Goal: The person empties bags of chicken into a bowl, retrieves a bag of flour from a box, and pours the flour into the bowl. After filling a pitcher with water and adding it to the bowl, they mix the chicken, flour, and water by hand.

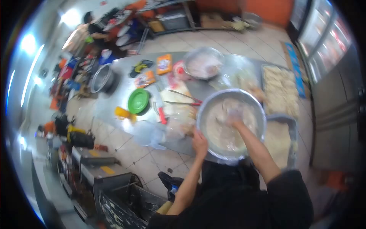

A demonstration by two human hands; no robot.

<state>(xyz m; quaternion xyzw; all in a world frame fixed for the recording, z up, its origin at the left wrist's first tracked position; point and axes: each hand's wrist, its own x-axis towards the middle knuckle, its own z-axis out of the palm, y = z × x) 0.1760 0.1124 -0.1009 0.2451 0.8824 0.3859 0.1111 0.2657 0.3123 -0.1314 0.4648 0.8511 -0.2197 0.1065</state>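
A large metal bowl (263,126) of pale, wet batter (213,131) stands at the near edge of the steel table. My left hand (199,144) holds the bowl's left rim, its fingers closed there. Reaching down into the bowl, my right hand (233,115) is in the batter among coated lumps that I cannot make out; its fingers are smeared and partly covered. Tongs (183,103) with red tips lie just left of the bowl. To the right is a tray of pale flour-like powder (277,143), below a tray of breaded pieces (280,91).
On the steel table (110,107) are a green plate (138,101), a red-handled knife (162,115), a clear plastic jug (146,133), orange packets (164,64) and a second bowl (204,63). An empty metal bowl (102,78) stands far left. Another person (97,34) is at the back.
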